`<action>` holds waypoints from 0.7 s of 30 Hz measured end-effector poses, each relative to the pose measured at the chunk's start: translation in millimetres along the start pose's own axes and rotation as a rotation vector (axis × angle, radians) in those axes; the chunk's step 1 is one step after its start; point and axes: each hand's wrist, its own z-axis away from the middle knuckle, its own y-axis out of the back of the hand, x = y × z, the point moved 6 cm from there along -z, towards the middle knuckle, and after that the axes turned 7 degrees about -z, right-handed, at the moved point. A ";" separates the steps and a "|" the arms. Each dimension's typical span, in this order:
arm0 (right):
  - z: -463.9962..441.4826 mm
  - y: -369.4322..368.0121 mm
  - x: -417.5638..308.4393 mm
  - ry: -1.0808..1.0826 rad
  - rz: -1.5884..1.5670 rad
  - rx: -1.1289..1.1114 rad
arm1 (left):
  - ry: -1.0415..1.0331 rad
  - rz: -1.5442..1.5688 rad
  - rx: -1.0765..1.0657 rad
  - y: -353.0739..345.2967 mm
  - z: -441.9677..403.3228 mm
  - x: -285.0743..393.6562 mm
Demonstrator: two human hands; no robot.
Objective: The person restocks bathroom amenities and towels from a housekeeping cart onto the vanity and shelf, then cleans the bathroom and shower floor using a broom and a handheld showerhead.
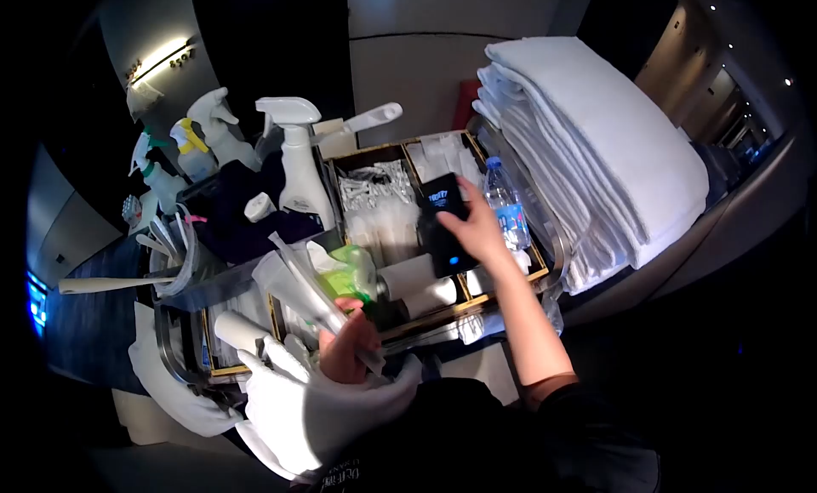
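My right hand (478,231) is closed on a flat black handheld device (439,233), with lit characters near its top and a blue light low down. It is held over the compartments of a cart-top organizer (477,299), next to a water bottle (508,205). My left hand (347,348) is closed around long packets in clear plastic (306,284). A white cloth (294,408) hangs over my left forearm. Just beyond the left hand are a green-and-white packet (347,272) and white rolls (423,293).
Folded white towels (596,136) are stacked at right. A white spray bottle (302,174) and several other sprayers stand at back left, around dark cloth (255,199). A long handle (119,284) sticks out leftward from a clear tub (180,267). Small wrapped packets (379,191) fill compartments.
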 end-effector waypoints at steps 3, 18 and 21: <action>23.7 -37.6 -38.8 0.429 0.248 0.029 | 0.025 -0.067 0.054 -4.2 -5.0 -10.6; 45.7 20.6 33.6 0.297 0.759 -0.326 | 0.300 -0.182 -0.144 -33.8 -24.8 -48.8; 47.8 22.8 11.5 0.358 0.865 -0.192 | 0.309 -0.193 -0.146 -36.3 -22.2 -47.1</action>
